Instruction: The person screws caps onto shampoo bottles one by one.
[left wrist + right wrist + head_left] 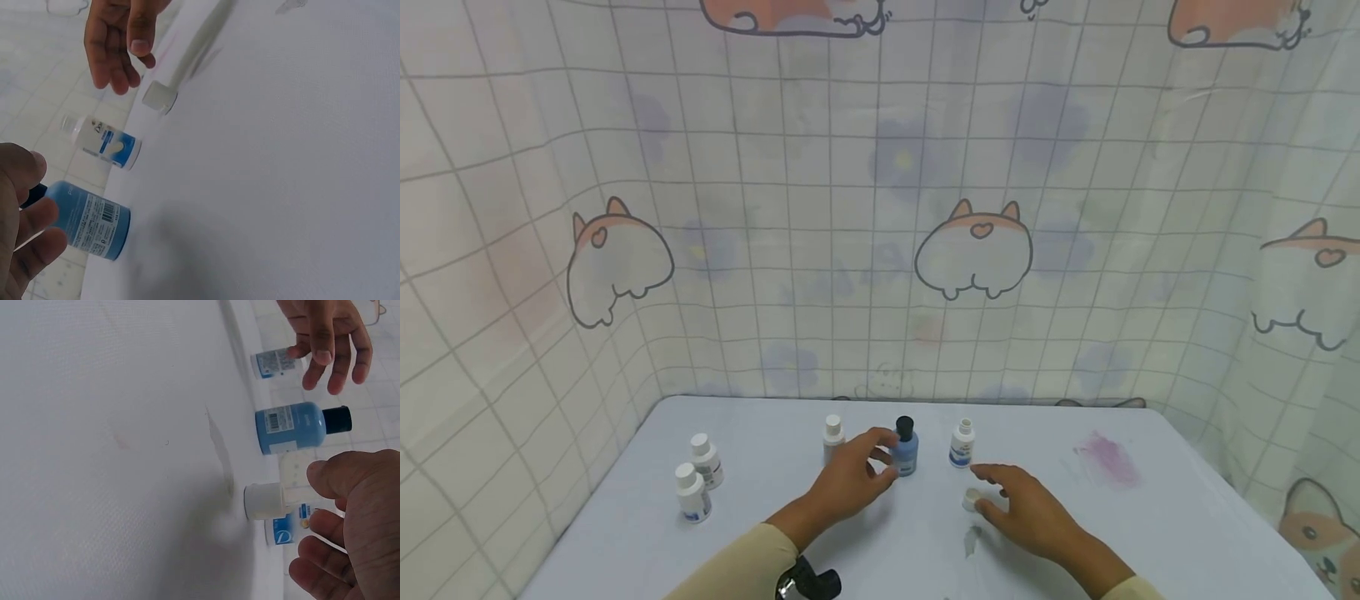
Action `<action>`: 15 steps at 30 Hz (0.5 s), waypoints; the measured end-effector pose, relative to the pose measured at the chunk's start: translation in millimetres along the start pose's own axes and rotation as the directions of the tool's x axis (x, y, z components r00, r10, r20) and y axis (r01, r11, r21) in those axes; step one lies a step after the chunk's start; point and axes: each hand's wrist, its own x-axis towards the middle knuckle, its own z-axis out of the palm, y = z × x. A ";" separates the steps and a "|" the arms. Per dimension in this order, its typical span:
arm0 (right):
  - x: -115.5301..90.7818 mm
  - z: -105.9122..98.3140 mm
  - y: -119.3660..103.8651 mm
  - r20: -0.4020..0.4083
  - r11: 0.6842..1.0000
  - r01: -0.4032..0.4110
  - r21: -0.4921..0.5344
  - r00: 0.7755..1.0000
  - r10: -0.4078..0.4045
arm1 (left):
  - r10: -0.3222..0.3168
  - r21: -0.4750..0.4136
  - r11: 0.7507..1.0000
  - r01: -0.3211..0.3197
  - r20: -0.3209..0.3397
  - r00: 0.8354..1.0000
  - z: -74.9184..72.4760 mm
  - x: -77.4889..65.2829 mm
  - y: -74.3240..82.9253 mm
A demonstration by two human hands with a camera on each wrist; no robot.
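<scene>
A blue bottle (905,457) with a black cap stands upright near the middle of the table. My left hand (853,475) hovers at its left, fingers loosely bent; the right wrist view shows a gap between this hand (334,347) and the blue bottle (290,428). To the right stands an uncapped white bottle (961,446) with a blue-banded label. In front of it, a white cap (972,499) sits on the tabletop. Beside that cap is my right hand (1026,510), its fingers spread and holding nothing. Another white bottle (832,435), capped, is partly hidden behind my left hand.
Two capped white bottles (693,493) stand close together at the table's left. A pink stain (1108,460) marks the white tabletop (1180,517) on the right, and a small grey smear (972,540) lies near the front. A patterned curtain (850,250) hangs behind the table.
</scene>
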 end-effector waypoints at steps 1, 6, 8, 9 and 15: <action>-0.3 0.3 0.2 0.001 1.000 -0.002 0.000 1.000 0.002 | -0.005 -0.007 1.000 0.005 0.004 1.000 1.4 0.4 0.5; -1.5 0.4 1.3 -0.003 1.000 0.006 -0.003 1.000 -0.006 | -0.039 -0.031 0.999 0.040 0.024 0.999 8.9 2.1 6.7; -1.7 0.1 1.3 -0.002 1.000 0.006 -0.003 1.000 -0.006 | -0.053 -0.033 0.998 0.054 0.036 0.998 11.8 3.1 9.2; -1.7 0.1 1.4 -0.001 1.000 0.003 -0.005 1.000 -0.003 | -0.060 -0.031 0.998 0.061 0.042 0.997 13.0 3.7 10.0; -1.7 1.0 1.0 0.001 1.000 -0.020 0.001 1.000 0.020 | -0.076 -0.024 0.997 0.078 0.074 0.994 19.0 7.3 11.3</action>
